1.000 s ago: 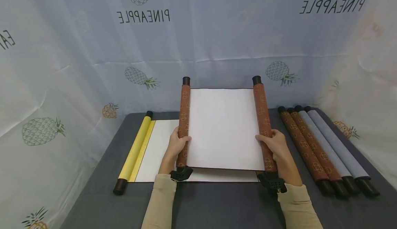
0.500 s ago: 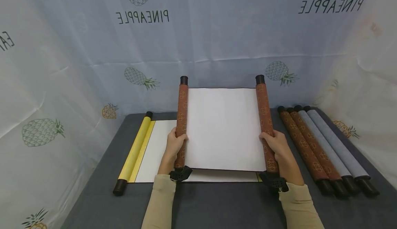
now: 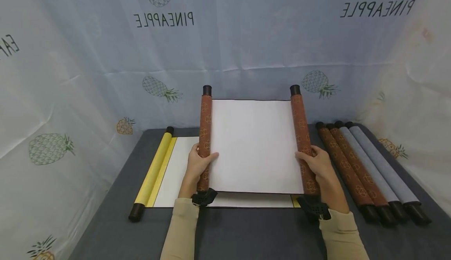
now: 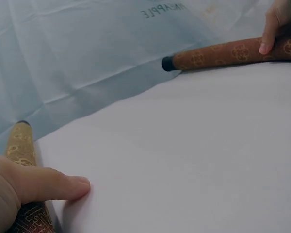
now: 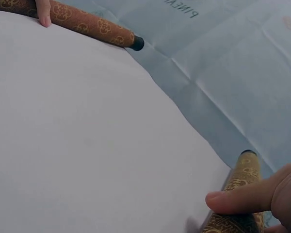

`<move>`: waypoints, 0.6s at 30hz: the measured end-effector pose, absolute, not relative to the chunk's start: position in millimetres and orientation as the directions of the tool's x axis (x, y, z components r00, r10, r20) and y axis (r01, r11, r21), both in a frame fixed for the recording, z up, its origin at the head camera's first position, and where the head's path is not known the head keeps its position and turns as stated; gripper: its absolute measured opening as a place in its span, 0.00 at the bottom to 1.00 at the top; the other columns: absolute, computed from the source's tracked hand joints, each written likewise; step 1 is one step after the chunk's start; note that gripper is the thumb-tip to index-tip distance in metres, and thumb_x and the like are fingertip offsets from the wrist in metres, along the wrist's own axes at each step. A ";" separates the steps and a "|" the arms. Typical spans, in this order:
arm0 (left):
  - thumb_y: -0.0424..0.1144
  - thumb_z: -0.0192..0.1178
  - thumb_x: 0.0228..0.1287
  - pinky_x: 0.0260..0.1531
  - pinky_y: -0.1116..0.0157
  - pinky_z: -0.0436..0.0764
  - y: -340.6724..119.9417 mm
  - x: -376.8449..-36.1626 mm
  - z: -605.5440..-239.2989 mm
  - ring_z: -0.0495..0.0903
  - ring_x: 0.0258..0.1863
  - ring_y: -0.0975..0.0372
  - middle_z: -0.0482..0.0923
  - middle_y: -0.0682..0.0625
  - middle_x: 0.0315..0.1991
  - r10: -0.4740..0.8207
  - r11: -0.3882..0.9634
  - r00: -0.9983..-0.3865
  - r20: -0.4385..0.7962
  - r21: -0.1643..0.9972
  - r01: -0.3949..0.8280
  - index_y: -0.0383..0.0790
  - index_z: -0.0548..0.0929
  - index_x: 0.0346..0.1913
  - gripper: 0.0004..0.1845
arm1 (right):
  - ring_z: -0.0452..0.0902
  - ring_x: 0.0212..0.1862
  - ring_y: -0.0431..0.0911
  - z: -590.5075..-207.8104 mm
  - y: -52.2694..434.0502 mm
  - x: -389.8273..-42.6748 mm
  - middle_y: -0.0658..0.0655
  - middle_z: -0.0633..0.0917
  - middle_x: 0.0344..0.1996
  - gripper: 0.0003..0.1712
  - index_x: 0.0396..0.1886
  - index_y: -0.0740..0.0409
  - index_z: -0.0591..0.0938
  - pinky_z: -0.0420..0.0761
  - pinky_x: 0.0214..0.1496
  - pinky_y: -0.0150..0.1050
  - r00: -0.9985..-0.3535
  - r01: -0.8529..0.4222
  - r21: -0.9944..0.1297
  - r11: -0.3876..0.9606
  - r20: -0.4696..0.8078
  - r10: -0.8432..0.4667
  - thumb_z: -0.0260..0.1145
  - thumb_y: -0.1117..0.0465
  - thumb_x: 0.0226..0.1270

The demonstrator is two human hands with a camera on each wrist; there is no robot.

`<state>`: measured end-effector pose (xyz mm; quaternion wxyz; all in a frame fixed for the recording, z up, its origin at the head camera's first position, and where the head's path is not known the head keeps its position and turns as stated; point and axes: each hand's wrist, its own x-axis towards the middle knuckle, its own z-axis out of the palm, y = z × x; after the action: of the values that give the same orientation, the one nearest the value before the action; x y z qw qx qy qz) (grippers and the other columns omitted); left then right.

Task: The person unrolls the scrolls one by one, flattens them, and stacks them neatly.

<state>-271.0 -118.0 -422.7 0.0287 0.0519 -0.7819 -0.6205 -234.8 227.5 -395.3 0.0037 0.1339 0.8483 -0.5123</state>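
A brown patterned scroll [image 3: 255, 146] with black end knobs is held partly unrolled above the table, its blank white sheet stretched between two rolls. My left hand [image 3: 198, 165] grips the left roll, thumb lying over onto the sheet. Around the right roll my right hand [image 3: 320, 165] is wrapped, thumb across its front. In the left wrist view the left thumb [image 4: 53, 184] rests near the sheet's edge; the right wrist view has the right thumb [image 5: 242, 196] over the roll. Most of the fingers are hidden behind the rolls. Beneath lies a yellow scroll [image 3: 153, 172], spread open with white paper.
Two rolled brown scrolls [image 3: 347, 166] and two grey-blue ones [image 3: 384, 164] lie side by side at the right of the dark grey table [image 3: 246, 232]. A pineapple-print curtain [image 3: 246, 37] hangs behind and along both sides.
The two rolls have moved slightly apart, so a little more white sheet shows. My left hand has shifted left and my right hand right, both still gripping. The yellow scroll has stayed put.
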 end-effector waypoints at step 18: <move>0.39 0.62 0.61 0.45 0.61 0.76 -120.1 -271.6 -423.4 0.78 0.50 0.50 0.77 0.36 0.55 -0.125 0.251 -0.992 0.006 0.968 -0.025 0.35 0.70 0.63 0.28 | 0.63 0.65 0.63 -396.2 226.1 -235.4 0.76 0.59 0.69 0.46 0.75 0.72 0.47 0.69 0.65 0.57 -0.940 0.274 -0.898 0.345 -0.175 0.293 0.56 0.52 0.69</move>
<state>-271.6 -120.1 -423.4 0.0409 0.0478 -0.7897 -0.6102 -235.4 226.1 -396.2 -0.0085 0.1730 0.8200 -0.5455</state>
